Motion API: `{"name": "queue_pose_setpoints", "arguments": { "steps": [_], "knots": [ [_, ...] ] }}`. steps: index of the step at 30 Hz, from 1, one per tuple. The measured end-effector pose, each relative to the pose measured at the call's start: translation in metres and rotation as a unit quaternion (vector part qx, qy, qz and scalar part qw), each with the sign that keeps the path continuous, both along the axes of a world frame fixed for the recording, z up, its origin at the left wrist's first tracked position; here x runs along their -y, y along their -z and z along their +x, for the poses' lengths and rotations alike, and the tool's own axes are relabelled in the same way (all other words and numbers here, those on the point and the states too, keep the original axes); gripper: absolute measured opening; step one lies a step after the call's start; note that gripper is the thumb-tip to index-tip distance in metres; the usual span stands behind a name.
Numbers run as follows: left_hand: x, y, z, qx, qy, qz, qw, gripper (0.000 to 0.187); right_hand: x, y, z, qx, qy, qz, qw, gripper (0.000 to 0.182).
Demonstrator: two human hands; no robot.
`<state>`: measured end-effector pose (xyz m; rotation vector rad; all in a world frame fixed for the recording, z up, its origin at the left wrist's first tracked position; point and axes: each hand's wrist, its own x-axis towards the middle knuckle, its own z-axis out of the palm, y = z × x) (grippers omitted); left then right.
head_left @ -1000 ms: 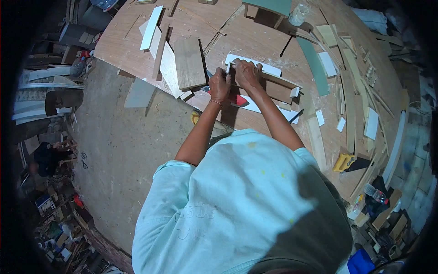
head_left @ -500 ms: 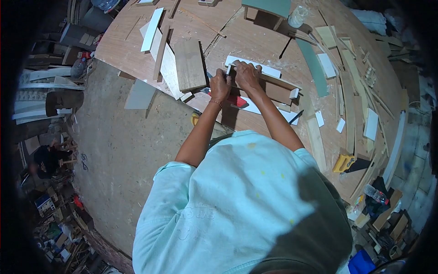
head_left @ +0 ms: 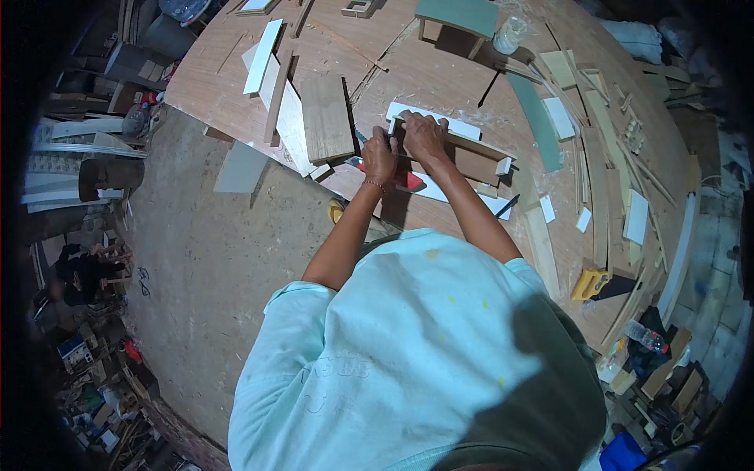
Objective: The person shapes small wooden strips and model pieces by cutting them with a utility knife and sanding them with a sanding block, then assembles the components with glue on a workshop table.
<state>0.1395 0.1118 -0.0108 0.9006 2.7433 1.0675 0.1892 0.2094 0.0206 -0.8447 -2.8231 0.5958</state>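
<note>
A narrow wooden frame (head_left: 481, 163) lies on the workbench in front of me, with a small white block (head_left: 503, 166) at its right end. My left hand (head_left: 380, 159) is closed at the frame's left end, beside a small white end piece (head_left: 393, 126); part of its grip is hidden. Over the top of that same end, my right hand (head_left: 424, 140) curls its fingers around the frame. Behind the frame lies a white board (head_left: 463, 128). Another white strip (head_left: 432, 191) lies in front, near a red object (head_left: 412, 181) partly covered by my left hand.
A thick wooden block (head_left: 328, 118) sits left of my hands. To the right are a black marker-like stick (head_left: 509, 206), a yellow-handled saw (head_left: 591, 284) and many wood offcuts. A green-topped stool-like piece (head_left: 457, 12) and a clear jar (head_left: 510, 35) stand farther back.
The view has shifted slightly. My right hand has moved a little down and left at the frame's end; both hands stay on it.
</note>
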Motion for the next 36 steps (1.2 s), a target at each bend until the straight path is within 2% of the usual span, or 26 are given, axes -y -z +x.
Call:
{"name": "queue_pose_setpoints", "arguments": {
  "steps": [5, 20, 23, 25, 28, 29, 31, 36],
  "knots": [
    [0.001, 0.004, -0.001, -0.026, 0.010, 0.003, 1.000, 0.020, 0.001, -0.002, 0.000, -0.003, -0.002, 0.003, 1.000, 0.027],
    [0.001, 0.004, -0.004, 0.006, 0.019, 0.034, 0.999, 0.020, -0.002, -0.004, 0.000, 0.014, -0.005, -0.019, 1.000, 0.027],
    [0.001, 0.004, -0.004, 0.029, 0.012, 0.043, 0.999, 0.021, -0.002, 0.001, 0.002, -0.024, 0.000, -0.001, 1.000, 0.024],
    [0.001, 0.004, -0.006, 0.016, 0.018, 0.030, 0.999, 0.021, 0.000, 0.001, 0.005, -0.212, 0.004, 0.088, 0.973, 0.020],
    [0.000, 0.003, -0.006, 0.032, 0.014, 0.020, 0.999, 0.020, 0.009, -0.006, 0.015, -0.276, 0.027, 0.039, 0.960, 0.013],
    [0.001, 0.002, -0.006, 0.033, 0.015, 0.019, 0.999, 0.020, 0.014, -0.004, 0.019, -0.275, 0.028, 0.039, 0.960, 0.013],
    [0.001, 0.000, -0.006, 0.036, 0.021, 0.031, 0.999, 0.021, 0.021, 0.007, 0.026, -0.223, 0.023, -0.082, 0.971, 0.012],
    [0.003, -0.003, -0.011, 0.048, 0.035, 0.038, 0.997, 0.020, 0.019, 0.039, 0.026, -0.249, -0.018, -0.066, 0.966, 0.014]
  ]
}}
